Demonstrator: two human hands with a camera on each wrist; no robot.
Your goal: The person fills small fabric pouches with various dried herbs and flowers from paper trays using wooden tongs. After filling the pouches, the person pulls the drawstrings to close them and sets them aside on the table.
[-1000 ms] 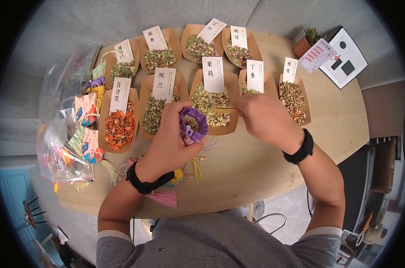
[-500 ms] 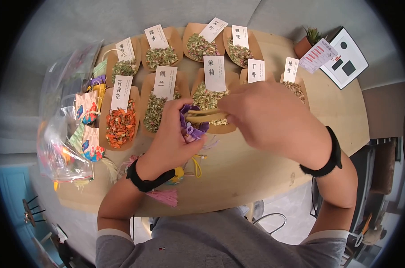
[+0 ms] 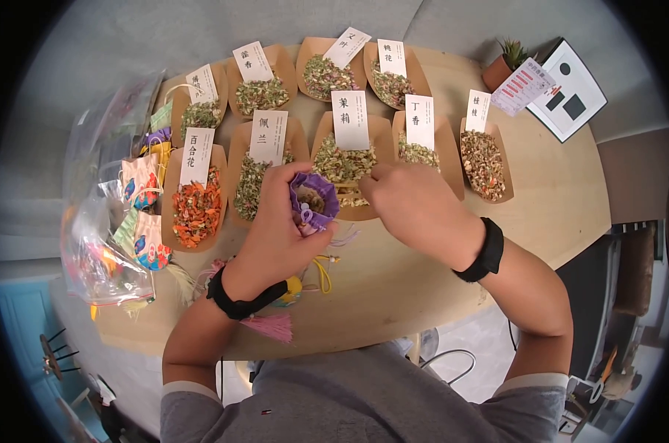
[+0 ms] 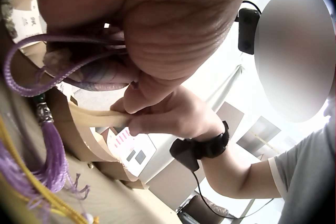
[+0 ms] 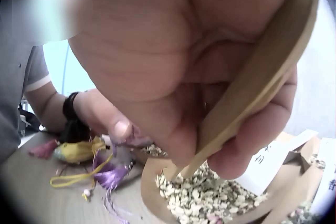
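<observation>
My left hand (image 3: 269,225) holds a small purple drawstring pouch (image 3: 322,220) with its gathered mouth facing up. Brownish dried bits show inside the mouth. A purple cord loop (image 4: 52,37) and a purple tassel (image 4: 52,155) hang below that hand in the left wrist view. Wooden tongs (image 5: 257,79) are pinched between the thumb and fingers of my right hand (image 3: 426,214). Their tips point down at pale dried petals (image 5: 205,198) in the front middle paper tray (image 3: 360,213). The right hand is just right of the pouch.
Several more paper trays of dried herbs, each with a white label card, stand in two rows, including one of orange petals (image 3: 196,210). Left lie printed pouches (image 3: 151,240) and a clear plastic bag (image 3: 102,251). A potted plant (image 3: 500,70) and a framed board (image 3: 570,92) stand back right.
The right hand first brought the tongs left to the pouch's mouth, then drew back to the petal tray with the tips down. The left hand stayed nearly still with the pouch.
</observation>
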